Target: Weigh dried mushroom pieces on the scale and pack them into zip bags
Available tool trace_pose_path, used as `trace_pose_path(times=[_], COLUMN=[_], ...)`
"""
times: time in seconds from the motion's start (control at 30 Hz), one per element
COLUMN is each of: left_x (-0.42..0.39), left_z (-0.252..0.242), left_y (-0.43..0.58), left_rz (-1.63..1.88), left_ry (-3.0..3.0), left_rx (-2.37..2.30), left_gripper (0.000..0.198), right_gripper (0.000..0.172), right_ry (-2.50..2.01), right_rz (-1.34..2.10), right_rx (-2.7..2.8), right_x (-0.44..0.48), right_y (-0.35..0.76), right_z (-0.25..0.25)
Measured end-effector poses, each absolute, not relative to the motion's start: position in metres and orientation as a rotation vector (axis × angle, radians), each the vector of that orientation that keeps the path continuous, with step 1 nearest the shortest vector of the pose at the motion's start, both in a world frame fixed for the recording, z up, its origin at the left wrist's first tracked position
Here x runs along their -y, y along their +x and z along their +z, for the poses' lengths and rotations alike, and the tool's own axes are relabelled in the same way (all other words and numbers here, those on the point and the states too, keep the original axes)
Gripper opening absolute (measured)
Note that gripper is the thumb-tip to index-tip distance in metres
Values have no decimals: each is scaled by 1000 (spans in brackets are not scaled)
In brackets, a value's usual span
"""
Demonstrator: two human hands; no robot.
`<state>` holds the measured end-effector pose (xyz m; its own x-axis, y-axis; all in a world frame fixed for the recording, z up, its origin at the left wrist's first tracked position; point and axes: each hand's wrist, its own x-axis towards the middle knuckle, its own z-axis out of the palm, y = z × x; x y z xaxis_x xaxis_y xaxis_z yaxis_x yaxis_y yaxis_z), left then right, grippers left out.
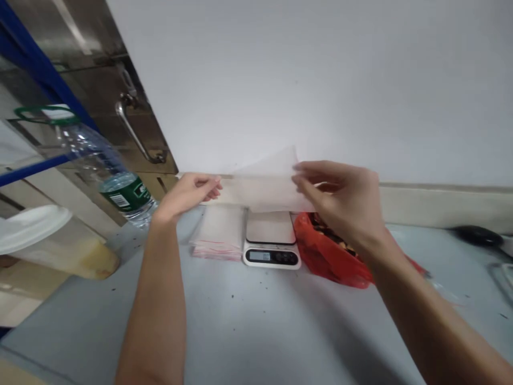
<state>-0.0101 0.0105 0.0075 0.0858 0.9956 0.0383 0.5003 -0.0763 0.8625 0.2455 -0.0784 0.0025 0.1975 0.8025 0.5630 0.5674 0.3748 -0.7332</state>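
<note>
A translucent plastic zip bag (pixel 272 184) hangs above the kitchen scale, smeared by motion. My right hand (pixel 344 195) pinches its right edge between thumb and fingers. To the bag's left, my left hand (pixel 192 193) has its thumb and fingertips drawn together; blur hides whether they grip the bag's left end. Below lie a stack of zip bags (pixel 220 232) with red seal strips and a white digital scale (pixel 270 230), its display too small to read. Beside the scale, under my right hand, sits a red plastic bag (pixel 332 262) with dark and pale pieces inside.
A large water bottle (pixel 124 187) with a green handle leans at the left, beside a lidded plastic tub (pixel 52 246). Behind the grey tabletop (pixel 224 331) rises a white wall (pixel 320 80). A black rounded object (pixel 479 235) lies far right. Dark crumbs dot the table.
</note>
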Motion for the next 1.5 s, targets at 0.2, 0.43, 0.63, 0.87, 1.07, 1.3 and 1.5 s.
trace_pose_path(times=[0.2, 0.43, 0.63, 0.87, 1.07, 1.3, 1.5], left_x=[-22, -17, -32, -37, -44, -47, -40], left_z=[-30, -49, -54, -43, -60, -60, -56], left_y=[-71, -68, -55, -18, -14, -6, 8], left_rz=[696, 500, 482, 267, -23, -48, -10], left_ry=[1453, 1413, 1685, 2019, 2107, 2191, 2219], left_rx=[-1687, -1552, -1535, -1306, -1433, -1438, -1300], left_gripper=[35, 33, 34, 37, 85, 72, 42], right_gripper=[31, 26, 29, 28, 32, 27, 25], right_ry=[-1279, -1330, -1300, -1259, -1246, -1166, -1150], right_rz=[-145, 201, 444, 501, 529, 578, 571], right_rx=[2226, 2722, 2662, 2648, 2627, 2651, 2684], right_x=[65, 65, 64, 64, 68, 68, 72], right_y=[161, 116, 122, 126, 129, 137, 145], right_z=[-31, -68, -78, -83, -81, -79, -73])
